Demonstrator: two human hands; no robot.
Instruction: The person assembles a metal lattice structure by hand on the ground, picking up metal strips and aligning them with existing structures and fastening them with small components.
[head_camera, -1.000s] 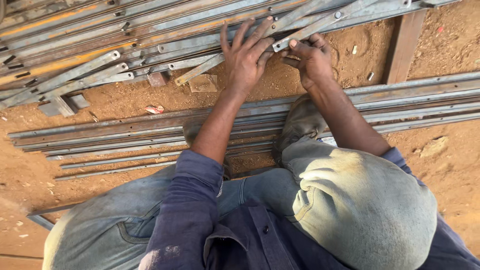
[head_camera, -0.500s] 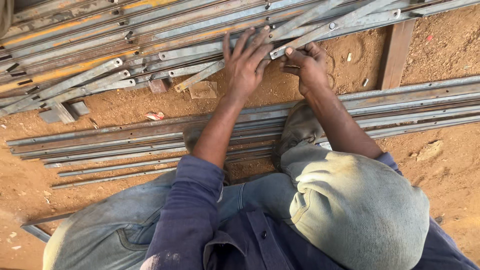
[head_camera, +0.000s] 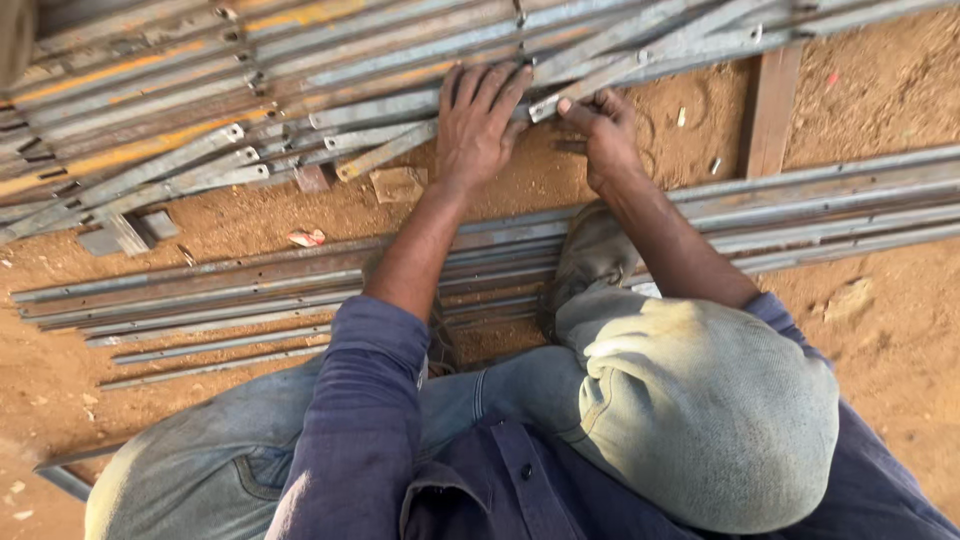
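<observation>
Now left hand (head_camera: 480, 125) spread flat on steel bars (head_camera: 300, 60); right hand (head_camera: 600, 130) pinching bar end (head_camera: 548, 107).

Left hand (head_camera: 480, 125) is pressing flat on grey slotted steel angle bars (head_camera: 400, 110); right hand (head_camera: 600, 135) is pinching one bar's end (head_camera: 545, 105) just beside it.

No packages, labels, signs or screens are visible in this view. The nearest candidate is one small crumpled scrap (head_camera: 306, 238) of white and red, possibly a wrapper, lying on the sandy ground at about 9 o'clock from the frame centre; it is too small to identify as packaging.
</observation>
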